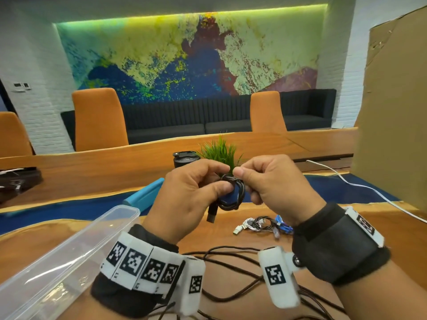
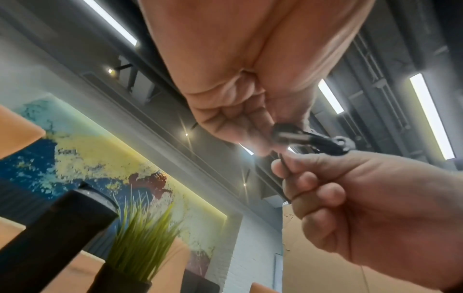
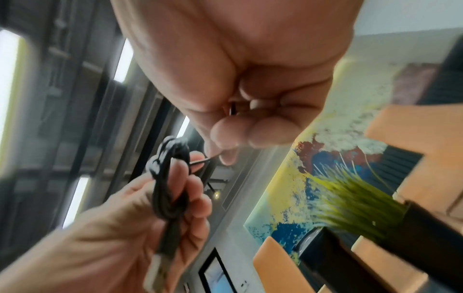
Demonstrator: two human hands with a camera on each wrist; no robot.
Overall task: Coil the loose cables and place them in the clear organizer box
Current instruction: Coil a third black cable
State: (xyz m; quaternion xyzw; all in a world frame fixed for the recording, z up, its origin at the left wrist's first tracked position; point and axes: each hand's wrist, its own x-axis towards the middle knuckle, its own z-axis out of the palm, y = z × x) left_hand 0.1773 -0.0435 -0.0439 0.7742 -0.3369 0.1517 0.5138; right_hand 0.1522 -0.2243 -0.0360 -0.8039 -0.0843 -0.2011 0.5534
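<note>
A small coiled black cable (image 1: pixel 232 192) hangs in the air above the wooden table, its USB plug (image 1: pixel 212 214) dangling below. My left hand (image 1: pixel 191 199) grips the coil (image 3: pixel 170 184) between thumb and fingers. My right hand (image 1: pixel 268 181) pinches a thin strand of the same cable (image 2: pixel 283 164) at the coil's top. The clear organizer box (image 1: pixel 69 257) lies open at the lower left on the table. A loose black cable (image 1: pixel 231 252) sprawls under my wrists. A bundle of white, black and blue cables (image 1: pixel 263 225) sits beyond it.
A potted green plant (image 1: pixel 219 151) and a black container (image 1: pixel 184 158) stand behind my hands. A blue lid (image 1: pixel 144 195) lies at the left, a white cable (image 1: pixel 360 183) runs at the right beside a cardboard sheet (image 1: pixel 392 112). Orange chairs (image 1: pixel 99 118) line the far table edge.
</note>
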